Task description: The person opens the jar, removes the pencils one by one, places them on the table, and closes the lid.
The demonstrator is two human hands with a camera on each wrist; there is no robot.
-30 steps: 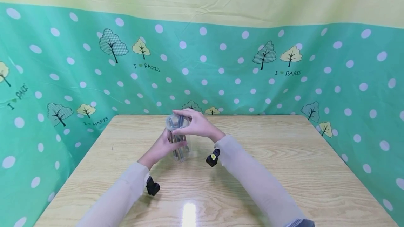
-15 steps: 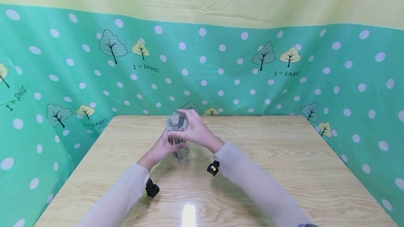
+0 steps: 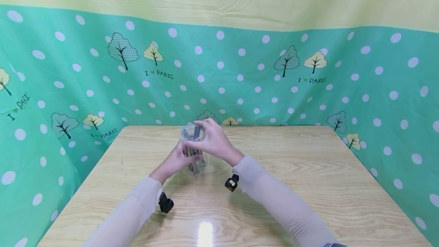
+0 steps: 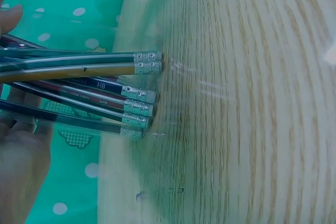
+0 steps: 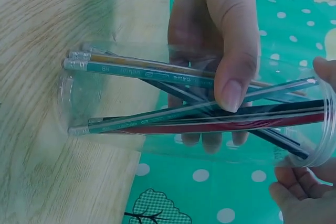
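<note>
A clear plastic cylindrical jar (image 3: 202,167) stands nearly upright, slightly tilted, over the left half of the table. Inside it are several pencils (image 4: 113,59), with metal ferrules and erasers at the bottom end. My left hand (image 3: 175,161) grips the jar's body, its thumb across the near side in the right wrist view. Around the top end, my right hand (image 3: 215,142) holds the round clear rim (image 5: 326,129), thumb on the near side and fingers on the far side. Whether a separate clear lid sits there is hard to tell.
Pale wood-grain table (image 3: 291,186) extends to both sides and toward me. Behind it and at both sides hangs a green and yellow curtain (image 3: 240,64) with dots and trees. A black wrist camera (image 3: 231,183) hangs under each forearm.
My right hand has turned about the jar's top, its fingers shifting from the far edge toward the right side. In the last half second it barely moved. The left hand stays in place.
</note>
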